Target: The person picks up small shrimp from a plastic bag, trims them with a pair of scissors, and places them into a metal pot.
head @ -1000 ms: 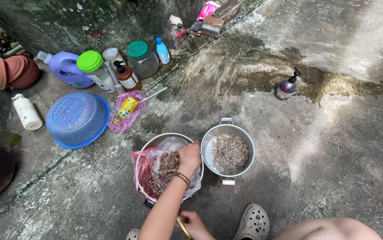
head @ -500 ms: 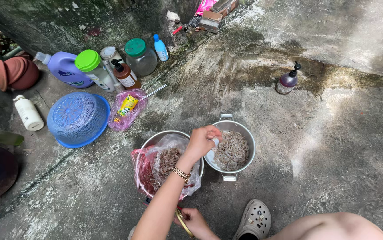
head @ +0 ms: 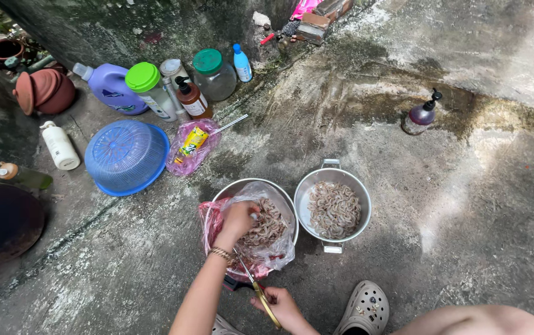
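The left hand (head: 237,218) reaches down into the plastic bag (head: 267,248) that lines the left metal bowl (head: 233,189), its fingers curled around a small pale piece from the heap of raw shrimp (head: 265,226); how tightly they close cannot be told, since the knuckles hide the fingertips. The right hand (head: 282,305) sits low by the near edge of the concrete floor (head: 440,198), closed around the yellowish handles of a pair of scissors (head: 255,286) whose blades point up toward the bag. To do this picking well, it seems wise to lift one shrimp at a time, pinching it behind the head so it does not slip, and to keep the scissor tips angled away from the thin plastic, which could tear. The handled metal pot (head: 333,211), just beside the bowl on its right, already holds a layer of shrimp, so the reach across is short. An upturned blue colander (head: 125,156) and several bottles (head: 149,87) stand well apart, toward the far left corner.
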